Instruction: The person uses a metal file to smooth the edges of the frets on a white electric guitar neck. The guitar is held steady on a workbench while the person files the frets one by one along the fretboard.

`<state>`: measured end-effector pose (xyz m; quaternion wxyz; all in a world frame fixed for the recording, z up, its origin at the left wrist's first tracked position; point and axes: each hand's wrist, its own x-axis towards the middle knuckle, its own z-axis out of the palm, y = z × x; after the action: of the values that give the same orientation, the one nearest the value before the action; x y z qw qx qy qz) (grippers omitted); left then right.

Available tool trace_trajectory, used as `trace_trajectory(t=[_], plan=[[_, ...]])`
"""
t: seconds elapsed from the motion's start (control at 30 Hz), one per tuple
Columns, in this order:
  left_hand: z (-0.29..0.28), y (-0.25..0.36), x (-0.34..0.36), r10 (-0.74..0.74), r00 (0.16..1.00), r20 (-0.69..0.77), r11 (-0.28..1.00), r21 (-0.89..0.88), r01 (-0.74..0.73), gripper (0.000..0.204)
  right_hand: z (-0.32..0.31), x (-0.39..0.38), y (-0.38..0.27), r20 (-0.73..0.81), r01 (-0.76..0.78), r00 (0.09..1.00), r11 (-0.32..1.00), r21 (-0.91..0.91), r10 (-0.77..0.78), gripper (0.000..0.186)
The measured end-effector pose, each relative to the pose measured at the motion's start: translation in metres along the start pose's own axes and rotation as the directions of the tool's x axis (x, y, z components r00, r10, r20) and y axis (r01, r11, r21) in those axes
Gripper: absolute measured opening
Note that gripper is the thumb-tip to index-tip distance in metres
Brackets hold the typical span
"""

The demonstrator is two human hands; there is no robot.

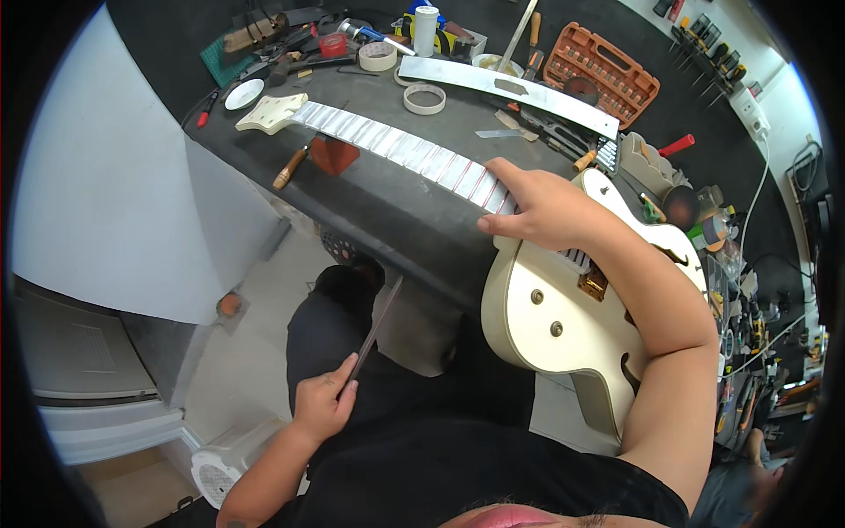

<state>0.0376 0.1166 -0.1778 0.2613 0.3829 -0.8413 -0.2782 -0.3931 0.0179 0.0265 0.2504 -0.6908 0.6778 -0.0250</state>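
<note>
A cream hollow-body guitar (pixel 519 327) lies slanted, its body at the bench's right front edge and its headstock (pixel 268 113) at the far left. Silvery tape covers the spaces between frets along much of the fretboard (pixel 396 147). My right hand (pixel 554 207) grips the neck where it meets the body, thumb on the near side and forefinger on the far side; its other fingers are hidden. Low over my lap, my left hand (pixel 324 403) is closed around one end of a thin, dark file-like strip (pixel 378 327), which points up toward the bench edge, apart from the guitar.
A red-brown block (pixel 334 156) sits under the neck beside a wooden-handled tool (pixel 291 167). Behind are tape rolls (pixel 424 99), a long pale bar (pixel 510 88), an orange socket case (pixel 601 75) and a white dish (pixel 244 94). Another person (pixel 744 484) shows at lower right.
</note>
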Motion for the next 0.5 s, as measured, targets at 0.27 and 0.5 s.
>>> trace_trajectory(t=[0.27, 0.5], plan=[[-0.061, 0.062, 0.048, -0.071, 0.987, -0.144, 0.990, -0.132, 0.052, 0.058, 0.008, 0.002, 0.014, -0.043, 0.058, 0.997, 0.998, -0.007, -0.058, 0.077], [-0.076, 0.097, 0.138, -0.238, 0.971, 0.012, 0.942, -0.240, 0.234, 0.044, 0.007, 0.003, 0.014, -0.041, 0.073, 0.997, 0.997, 0.008, -0.072, 0.074]])
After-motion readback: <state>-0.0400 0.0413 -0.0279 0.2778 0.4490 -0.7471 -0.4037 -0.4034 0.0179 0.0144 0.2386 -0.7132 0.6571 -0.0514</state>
